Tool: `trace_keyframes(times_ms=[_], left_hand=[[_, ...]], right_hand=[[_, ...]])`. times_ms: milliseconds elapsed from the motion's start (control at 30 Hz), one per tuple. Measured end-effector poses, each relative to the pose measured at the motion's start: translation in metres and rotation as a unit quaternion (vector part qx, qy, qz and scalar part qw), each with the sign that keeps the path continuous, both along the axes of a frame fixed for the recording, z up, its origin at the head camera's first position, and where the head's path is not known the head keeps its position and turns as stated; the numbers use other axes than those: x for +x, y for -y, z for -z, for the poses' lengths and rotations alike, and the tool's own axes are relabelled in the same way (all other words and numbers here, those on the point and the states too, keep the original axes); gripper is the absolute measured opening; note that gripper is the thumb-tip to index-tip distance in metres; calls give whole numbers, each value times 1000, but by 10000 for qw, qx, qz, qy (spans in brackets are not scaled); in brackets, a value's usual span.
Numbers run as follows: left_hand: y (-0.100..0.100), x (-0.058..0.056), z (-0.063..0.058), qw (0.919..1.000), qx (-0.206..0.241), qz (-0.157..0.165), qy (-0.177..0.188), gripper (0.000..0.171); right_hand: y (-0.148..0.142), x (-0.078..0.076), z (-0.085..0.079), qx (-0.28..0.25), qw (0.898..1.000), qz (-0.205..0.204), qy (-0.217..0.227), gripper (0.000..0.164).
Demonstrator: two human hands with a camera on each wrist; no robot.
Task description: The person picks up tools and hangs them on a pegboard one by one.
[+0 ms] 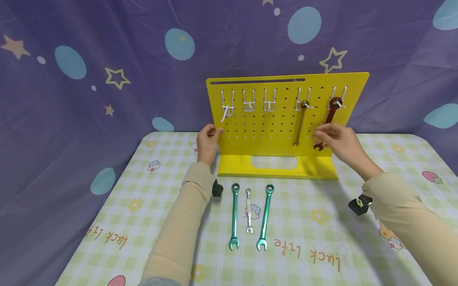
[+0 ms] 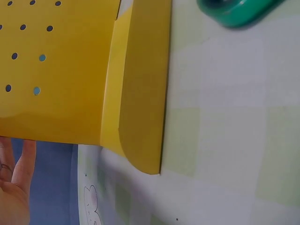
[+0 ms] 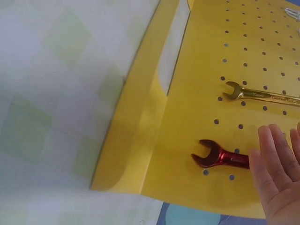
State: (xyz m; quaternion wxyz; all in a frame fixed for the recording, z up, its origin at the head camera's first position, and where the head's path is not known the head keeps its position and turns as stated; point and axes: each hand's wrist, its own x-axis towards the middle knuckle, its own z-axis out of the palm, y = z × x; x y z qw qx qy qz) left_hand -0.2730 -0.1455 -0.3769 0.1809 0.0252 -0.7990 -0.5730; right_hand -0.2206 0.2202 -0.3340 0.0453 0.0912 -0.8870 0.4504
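A yellow pegboard (image 1: 279,147) with a folded base stands upright on the table. My left hand (image 1: 207,143) grips its left edge, thumb in front; the fingertips (image 2: 28,152) reach the edge in the left wrist view. A red wrench (image 1: 330,115) hangs by its ring end from the rightmost white hook. My right hand (image 1: 338,139) is at that wrench's lower shaft, fingers fairly straight and overlapping it. The wrench's open end (image 3: 211,153) shows past the fingertips in the right wrist view. Beside it a gold wrench (image 1: 299,123) hangs from another hook.
In front of the board lie a green wrench (image 1: 234,216), a small silver wrench (image 1: 249,218) and a second green wrench (image 1: 265,216). Three more white hooks, including a left one (image 1: 228,107), carry no tools. A purple patterned curtain (image 1: 125,39) hangs behind the table.
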Motion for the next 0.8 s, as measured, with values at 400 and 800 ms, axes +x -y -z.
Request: trace_keyframes(times_ms=[400, 800], left_hand=[[1, -2, 1, 10000, 1, 20, -34, 25], [1, -2, 2, 10000, 49, 41, -39, 25]], right_hand=[[-25, 7, 18, 14, 9997, 190, 180, 48], [-53, 6, 26, 61, 9984, 558, -47, 47]])
